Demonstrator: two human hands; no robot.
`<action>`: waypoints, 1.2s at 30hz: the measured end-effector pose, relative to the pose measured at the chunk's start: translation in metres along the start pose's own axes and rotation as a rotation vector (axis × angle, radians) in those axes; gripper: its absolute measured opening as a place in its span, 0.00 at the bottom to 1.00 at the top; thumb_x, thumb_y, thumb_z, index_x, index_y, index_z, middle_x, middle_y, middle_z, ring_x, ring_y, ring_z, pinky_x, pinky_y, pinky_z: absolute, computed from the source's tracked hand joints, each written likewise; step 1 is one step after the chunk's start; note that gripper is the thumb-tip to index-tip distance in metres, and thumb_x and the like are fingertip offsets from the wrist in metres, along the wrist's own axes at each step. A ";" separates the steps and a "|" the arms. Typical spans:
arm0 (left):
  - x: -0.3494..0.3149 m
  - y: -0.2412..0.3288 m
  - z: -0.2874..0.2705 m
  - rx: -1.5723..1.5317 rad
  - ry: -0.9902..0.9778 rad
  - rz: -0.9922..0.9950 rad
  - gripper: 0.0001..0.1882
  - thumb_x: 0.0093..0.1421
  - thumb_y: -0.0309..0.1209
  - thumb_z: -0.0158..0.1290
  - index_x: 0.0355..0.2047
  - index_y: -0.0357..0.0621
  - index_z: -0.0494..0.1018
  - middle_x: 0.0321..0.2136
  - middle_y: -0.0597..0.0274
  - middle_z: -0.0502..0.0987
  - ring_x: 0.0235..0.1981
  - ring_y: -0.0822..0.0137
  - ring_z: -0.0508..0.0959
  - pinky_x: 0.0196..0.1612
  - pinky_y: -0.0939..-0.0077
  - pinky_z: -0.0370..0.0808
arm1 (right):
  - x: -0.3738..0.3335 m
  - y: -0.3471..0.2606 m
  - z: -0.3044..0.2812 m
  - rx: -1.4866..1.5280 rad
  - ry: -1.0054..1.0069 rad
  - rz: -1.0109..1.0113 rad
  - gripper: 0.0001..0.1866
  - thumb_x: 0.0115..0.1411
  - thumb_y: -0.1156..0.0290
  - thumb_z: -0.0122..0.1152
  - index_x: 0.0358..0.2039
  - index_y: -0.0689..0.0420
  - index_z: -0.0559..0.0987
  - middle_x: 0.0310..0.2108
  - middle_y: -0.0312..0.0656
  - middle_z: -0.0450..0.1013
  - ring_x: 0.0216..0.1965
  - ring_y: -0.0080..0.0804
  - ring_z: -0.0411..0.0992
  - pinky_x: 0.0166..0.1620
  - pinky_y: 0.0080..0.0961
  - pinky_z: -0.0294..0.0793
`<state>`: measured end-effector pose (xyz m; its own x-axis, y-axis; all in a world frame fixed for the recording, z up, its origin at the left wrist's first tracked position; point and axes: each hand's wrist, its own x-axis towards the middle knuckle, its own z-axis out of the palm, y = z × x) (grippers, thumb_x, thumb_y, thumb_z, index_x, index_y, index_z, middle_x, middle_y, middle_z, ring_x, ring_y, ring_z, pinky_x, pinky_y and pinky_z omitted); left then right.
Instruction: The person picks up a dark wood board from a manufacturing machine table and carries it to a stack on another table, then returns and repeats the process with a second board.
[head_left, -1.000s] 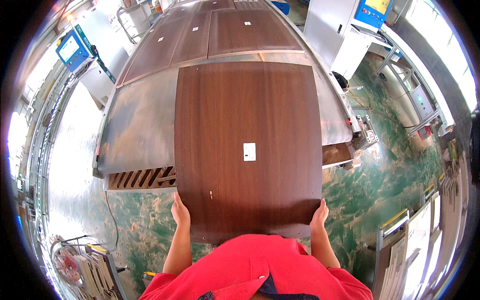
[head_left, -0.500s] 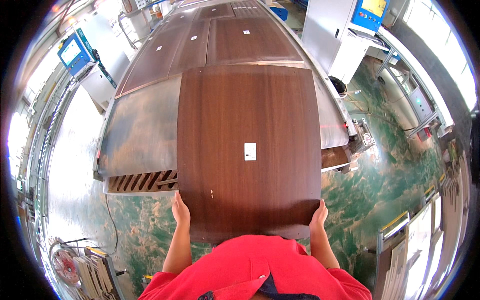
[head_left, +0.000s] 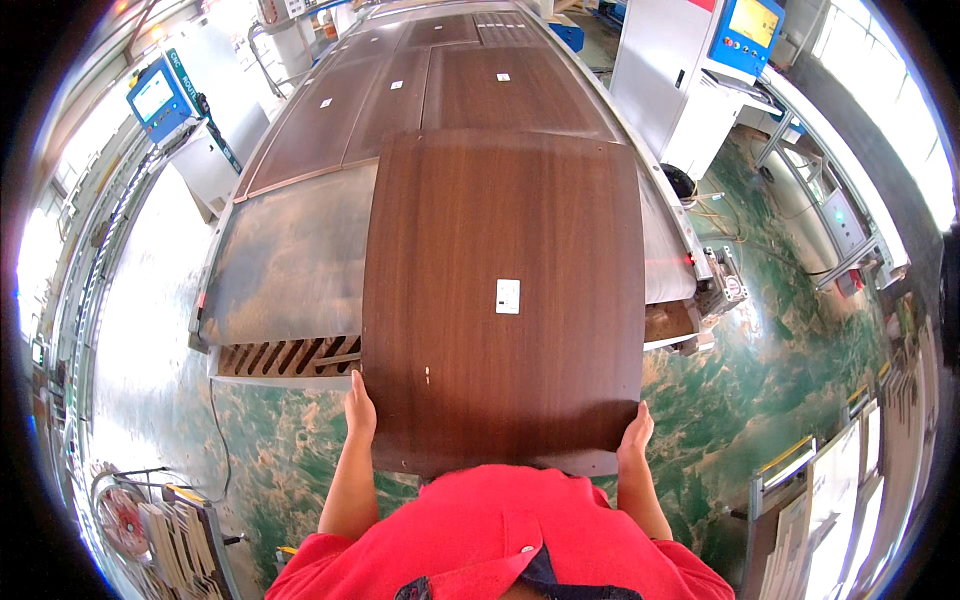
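Observation:
A large dark brown wood-grain panel (head_left: 505,220) spans the space in front of my chest, its far part over the end of a metal conveyor bed (head_left: 290,260). My left hand (head_left: 360,408) grips its left edge near the close corner, thumb along the side and the other fingers hidden beneath. On the opposite edge, my right hand (head_left: 636,428) holds the panel the same way. A small white label (head_left: 508,296) is stuck near the panel's middle, and a small pale mark shows closer to my left hand.
Several more brown panels (head_left: 520,95) lie flat farther up the bed. Blue control screens stand on both sides, left (head_left: 155,98) and right (head_left: 752,30). Racks of narrow boards flank me, left (head_left: 180,540) and right (head_left: 830,500). A cable (head_left: 222,440) runs down to the green floor.
The panel has turned slightly and shifted a little to the right in view, with both hands still on it. The surroundings have shifted slightly too.

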<state>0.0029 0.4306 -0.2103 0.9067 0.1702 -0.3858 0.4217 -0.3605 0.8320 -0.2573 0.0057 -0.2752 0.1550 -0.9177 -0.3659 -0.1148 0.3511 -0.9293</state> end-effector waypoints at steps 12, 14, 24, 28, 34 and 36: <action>-0.022 -0.035 -0.026 -0.061 -0.116 -0.041 0.37 0.62 0.57 0.30 0.55 0.33 0.60 0.55 0.49 0.63 0.56 0.56 0.63 0.56 0.68 0.58 | -0.019 -0.018 -0.006 0.057 -0.087 0.009 0.19 0.61 0.58 0.46 0.25 0.62 0.73 0.24 0.34 0.67 0.27 0.24 0.62 0.36 0.24 0.63; -0.017 -0.049 -0.028 -0.042 -0.140 0.002 0.36 0.62 0.55 0.31 0.55 0.33 0.60 0.54 0.49 0.63 0.56 0.57 0.63 0.56 0.70 0.58 | -0.018 -0.017 -0.008 0.052 -0.096 -0.001 0.19 0.61 0.58 0.46 0.25 0.62 0.73 0.24 0.34 0.68 0.27 0.24 0.63 0.36 0.24 0.64; -0.035 -0.040 -0.026 0.051 -0.135 0.095 0.35 0.63 0.54 0.30 0.54 0.32 0.61 0.53 0.49 0.65 0.54 0.56 0.65 0.55 0.70 0.59 | -0.009 0.003 -0.027 0.061 -0.152 0.006 0.18 0.61 0.59 0.46 0.33 0.63 0.75 0.30 0.37 0.71 0.32 0.27 0.67 0.41 0.24 0.65; -0.045 -0.032 -0.029 0.046 -0.187 0.148 0.36 0.63 0.54 0.30 0.54 0.32 0.61 0.53 0.49 0.65 0.54 0.56 0.65 0.54 0.69 0.60 | -0.012 0.003 -0.029 0.053 -0.179 -0.015 0.17 0.61 0.59 0.46 0.32 0.62 0.75 0.30 0.36 0.70 0.32 0.25 0.66 0.40 0.24 0.65; -0.048 -0.028 -0.022 0.242 -0.005 0.243 0.31 0.63 0.52 0.33 0.45 0.32 0.69 0.41 0.41 0.73 0.45 0.47 0.71 0.45 0.64 0.66 | -0.010 0.006 -0.031 0.037 -0.142 -0.041 0.17 0.61 0.59 0.46 0.29 0.61 0.74 0.28 0.35 0.69 0.30 0.24 0.65 0.39 0.24 0.65; -0.047 -0.030 -0.022 0.238 -0.013 0.268 0.32 0.63 0.52 0.34 0.45 0.32 0.69 0.40 0.41 0.73 0.44 0.46 0.72 0.44 0.63 0.66 | -0.012 0.006 -0.031 0.050 -0.138 -0.025 0.17 0.61 0.60 0.46 0.29 0.61 0.74 0.28 0.35 0.69 0.30 0.24 0.65 0.38 0.24 0.65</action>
<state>-0.0526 0.4531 -0.2084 0.9845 0.0296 -0.1726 0.1561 -0.5949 0.7885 -0.2906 0.0128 -0.2747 0.2909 -0.8932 -0.3429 -0.0603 0.3406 -0.9383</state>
